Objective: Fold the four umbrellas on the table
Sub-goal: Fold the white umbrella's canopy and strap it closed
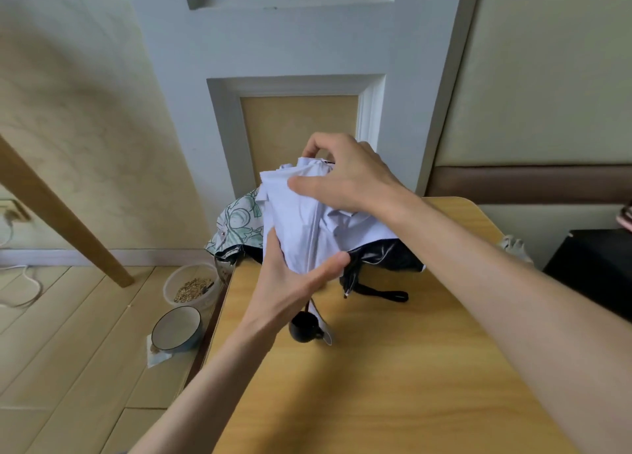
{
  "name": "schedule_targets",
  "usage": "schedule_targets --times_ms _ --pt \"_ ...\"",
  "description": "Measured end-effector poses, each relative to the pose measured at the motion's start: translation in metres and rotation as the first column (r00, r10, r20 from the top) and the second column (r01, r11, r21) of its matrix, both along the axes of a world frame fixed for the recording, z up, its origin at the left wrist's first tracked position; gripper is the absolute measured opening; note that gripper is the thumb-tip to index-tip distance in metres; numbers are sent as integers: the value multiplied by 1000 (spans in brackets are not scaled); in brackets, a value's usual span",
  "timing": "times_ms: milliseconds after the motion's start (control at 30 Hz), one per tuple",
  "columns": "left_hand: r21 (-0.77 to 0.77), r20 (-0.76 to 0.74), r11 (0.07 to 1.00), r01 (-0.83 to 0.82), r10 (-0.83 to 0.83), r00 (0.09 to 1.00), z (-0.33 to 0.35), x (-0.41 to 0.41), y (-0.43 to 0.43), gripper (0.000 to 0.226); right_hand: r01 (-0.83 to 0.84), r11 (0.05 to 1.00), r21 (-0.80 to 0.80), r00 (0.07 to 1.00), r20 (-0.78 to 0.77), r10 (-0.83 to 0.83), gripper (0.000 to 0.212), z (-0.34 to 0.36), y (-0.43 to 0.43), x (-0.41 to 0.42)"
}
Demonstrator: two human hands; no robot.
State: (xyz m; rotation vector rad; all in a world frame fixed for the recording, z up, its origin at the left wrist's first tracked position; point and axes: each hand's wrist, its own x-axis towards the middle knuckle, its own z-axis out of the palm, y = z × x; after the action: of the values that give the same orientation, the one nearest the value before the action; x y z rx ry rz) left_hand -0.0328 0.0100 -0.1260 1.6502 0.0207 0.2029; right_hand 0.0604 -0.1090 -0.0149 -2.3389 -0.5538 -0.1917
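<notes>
Table point(376, 385): wood top, nearest the person. Just below the left hand point(290, 284) hangs the black handle point(302, 328) of the pale umbrella point(297, 221); contact w/ table not clear. Left hand grasps the lower part of the gathered canopy, thumb round one side, fingers round the other. Above it, right hand point(345, 176) lies over the upper canopy, fingertips pinching fabric at the top end, thumb laid along the cloth. Canopy collapsed but loose; panels bunched, not wrapped.

Right of the left hand, behind it: black umbrella point(383, 255), crumpled, its strap point(379, 295) lying on the table. Beyond the left hand, to its left: floral umbrella point(239, 224), a loose heap at the table's far edge. Fourth umbrella not identified w/ certainty.

Assessment: step in hand = sorting the pleats of the pale umbrella; black and floral ones appear untidied. Next move calls for the left hand to steady the shaft while the right lays each panel one way, then winds and fastens the canopy. Its tie is not visible.
</notes>
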Motion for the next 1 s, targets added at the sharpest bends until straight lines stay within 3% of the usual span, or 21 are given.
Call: schedule_targets --times_ms 167,267,333,433,567,633,700,800,900,1000 --pt "-184 -71 957 225 -241 968 0 2 13 51 -32 999 33 999 -6 32 20 3 12 -2" --pt "-360 -99 876 321 -378 921 2 0 11 43 -82 995 63 996 -12 83 23 1 15 -4" --pt "-398 -125 860 320 -396 910 2 -1 11 42 -100 992 78 995 -13 101 27 -2 16 -2" --pt "-360 -147 886 291 -362 921 0 0 11 22 -149 985 89 985 -74 155 41 -8 13 5" --pt "-430 -150 879 204 -292 944 -8 8 15 40 -256 941 220 945 -149 292 53 -16 -5 7" --pt "-487 -134 852 191 -289 948 -10 9 17 42 -245 925 289 962 -46 269 43 -25 -17 8" --pt "-476 -135 861 178 -271 953 -10 8 15 58 -262 910 320 965 98 243 30 -35 -31 4" --pt "-474 -147 865 166 -263 954 -8 7 12 80 -316 918 239 945 165 282 23 -49 -50 -7" --pt "-517 -162 845 137 -254 954 -7 8 8 74 -258 948 188 956 192 222 16 -57 -58 -9" --pt "-563 -170 821 95 -227 959 -9 9 7 48 -263 928 264 962 139 233 5 -57 -64 -3"
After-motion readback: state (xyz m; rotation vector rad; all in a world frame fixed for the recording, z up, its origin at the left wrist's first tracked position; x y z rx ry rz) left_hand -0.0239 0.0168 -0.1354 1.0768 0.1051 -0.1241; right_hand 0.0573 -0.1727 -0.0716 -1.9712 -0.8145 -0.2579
